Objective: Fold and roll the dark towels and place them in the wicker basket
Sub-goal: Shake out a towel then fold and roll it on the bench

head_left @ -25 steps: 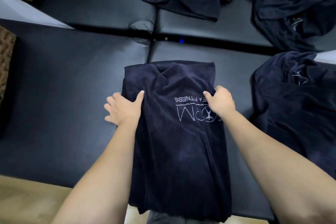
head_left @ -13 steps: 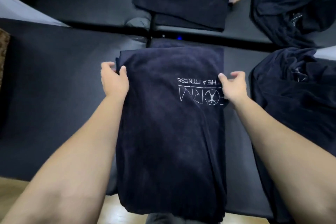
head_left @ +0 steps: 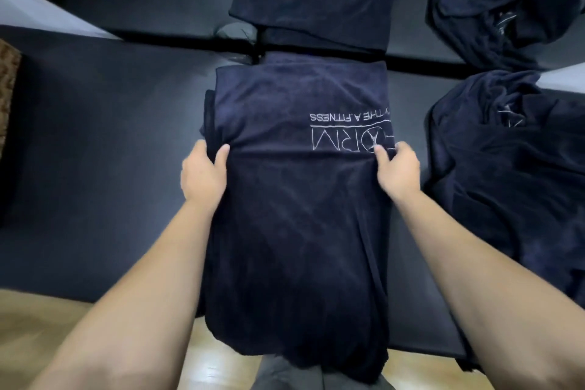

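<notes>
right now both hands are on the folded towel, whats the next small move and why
Probably fold the far end back toward you: the left hand and right hand pinch the towel at its side edges, which lies flat, not yet rolled.

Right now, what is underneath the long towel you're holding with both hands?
The folded towel lies on a dark padded table; its near end hangs over the edge above the wooden floor. The left hand and right hand grip its sides. Anything beneath its middle is covered.

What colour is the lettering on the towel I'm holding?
White, thin outline lettering on the dark navy towel, seen in the head view.
</notes>
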The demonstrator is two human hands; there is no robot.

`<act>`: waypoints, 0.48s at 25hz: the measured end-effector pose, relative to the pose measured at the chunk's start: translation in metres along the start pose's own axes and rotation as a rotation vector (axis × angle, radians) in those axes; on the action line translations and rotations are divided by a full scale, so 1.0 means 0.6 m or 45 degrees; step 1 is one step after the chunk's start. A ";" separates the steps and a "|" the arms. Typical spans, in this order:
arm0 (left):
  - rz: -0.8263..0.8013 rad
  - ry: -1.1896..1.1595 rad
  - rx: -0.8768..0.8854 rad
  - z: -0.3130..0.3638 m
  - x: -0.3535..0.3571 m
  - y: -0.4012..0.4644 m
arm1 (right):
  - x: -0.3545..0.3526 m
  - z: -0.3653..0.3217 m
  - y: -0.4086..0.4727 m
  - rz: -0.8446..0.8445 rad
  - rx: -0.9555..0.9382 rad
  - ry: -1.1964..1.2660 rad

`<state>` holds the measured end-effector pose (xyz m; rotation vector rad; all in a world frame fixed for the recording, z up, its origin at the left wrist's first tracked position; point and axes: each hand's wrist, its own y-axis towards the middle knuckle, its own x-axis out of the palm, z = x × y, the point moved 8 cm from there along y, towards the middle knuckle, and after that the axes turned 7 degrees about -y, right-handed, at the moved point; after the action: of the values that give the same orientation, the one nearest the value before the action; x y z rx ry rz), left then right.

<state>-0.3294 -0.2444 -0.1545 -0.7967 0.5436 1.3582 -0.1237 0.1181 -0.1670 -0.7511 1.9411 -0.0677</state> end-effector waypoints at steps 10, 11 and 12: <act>-0.108 0.305 -0.275 -0.089 -0.016 -0.178 | 0.038 0.071 -0.167 -0.200 0.025 -0.342; -0.117 0.326 -0.285 -0.100 -0.020 -0.199 | 0.038 0.080 -0.186 -0.207 0.029 -0.344; -0.135 0.344 -0.299 -0.111 -0.023 -0.222 | 0.038 0.090 -0.207 -0.220 0.037 -0.347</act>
<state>-0.1937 -0.3073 -0.1618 -1.1959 0.5486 1.2372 -0.0269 0.0209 -0.1670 -0.8613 1.6117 -0.0935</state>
